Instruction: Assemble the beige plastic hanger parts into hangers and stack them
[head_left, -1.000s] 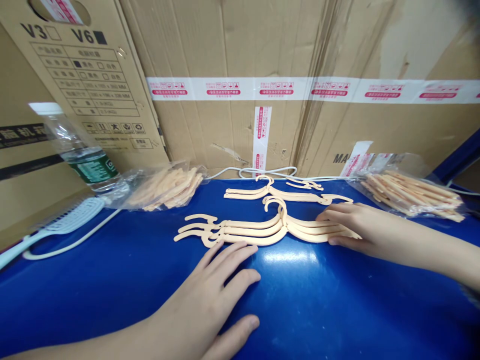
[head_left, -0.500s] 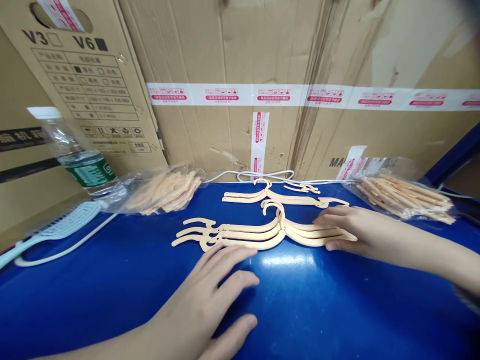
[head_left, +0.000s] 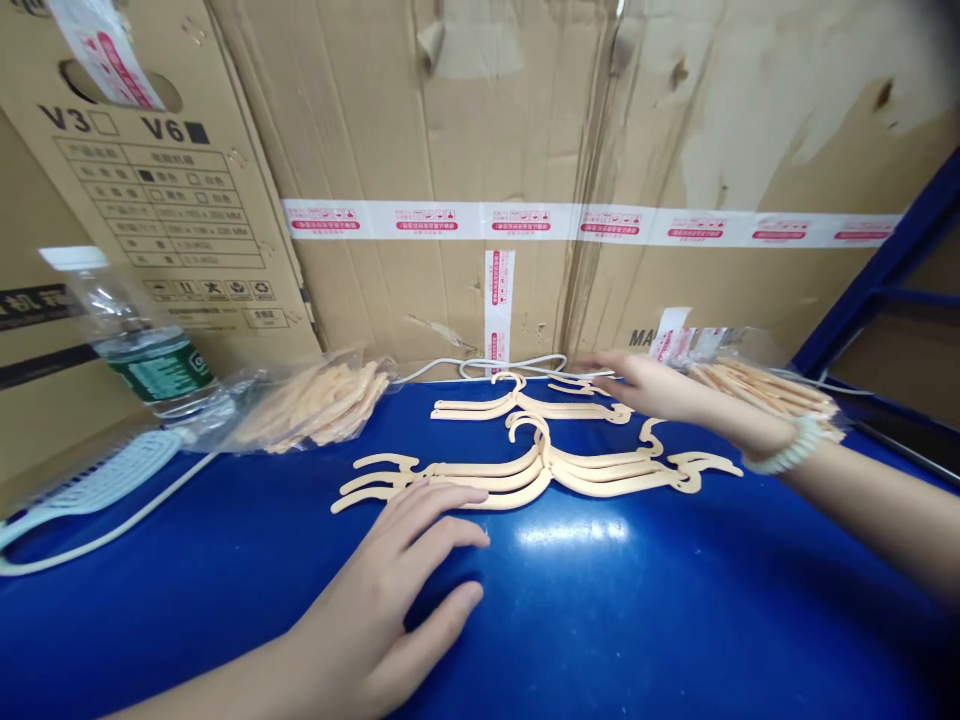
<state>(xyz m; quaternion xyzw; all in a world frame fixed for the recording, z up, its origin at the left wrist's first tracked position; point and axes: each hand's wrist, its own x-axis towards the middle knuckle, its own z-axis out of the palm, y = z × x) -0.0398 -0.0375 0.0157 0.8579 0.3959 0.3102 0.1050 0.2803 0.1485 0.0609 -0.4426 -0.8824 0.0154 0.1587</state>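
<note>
A stack of several beige plastic folding hangers [head_left: 611, 486] lies in the middle of the blue tabletop, hooks pointing away from me. My left hand [head_left: 397, 580] is open, with its fingers spread and resting at the left arms of the stack. Behind them lies a second, smaller group of beige hangers [head_left: 474, 409]. Beyond that group, my right hand [head_left: 656, 388] reaches over small loose beige hanger pieces [head_left: 568, 389], its fingers stretched out. Whether these fingertips touch a piece is hard to make out. A pale beaded band circles the right wrist.
Clear bags of beige hanger parts lie on both sides, a left bag [head_left: 319, 405] and a right bag [head_left: 765, 395]. A water bottle [head_left: 154, 365] and a light blue hairbrush [head_left: 112, 485] are at left. White cable [head_left: 517, 366] runs along the cardboard wall [head_left: 420, 290].
My right hand has left the right end of the front hanger stack and moved back toward the loose pieces. My left hand stays by the stack. The view has shifted slightly.
</note>
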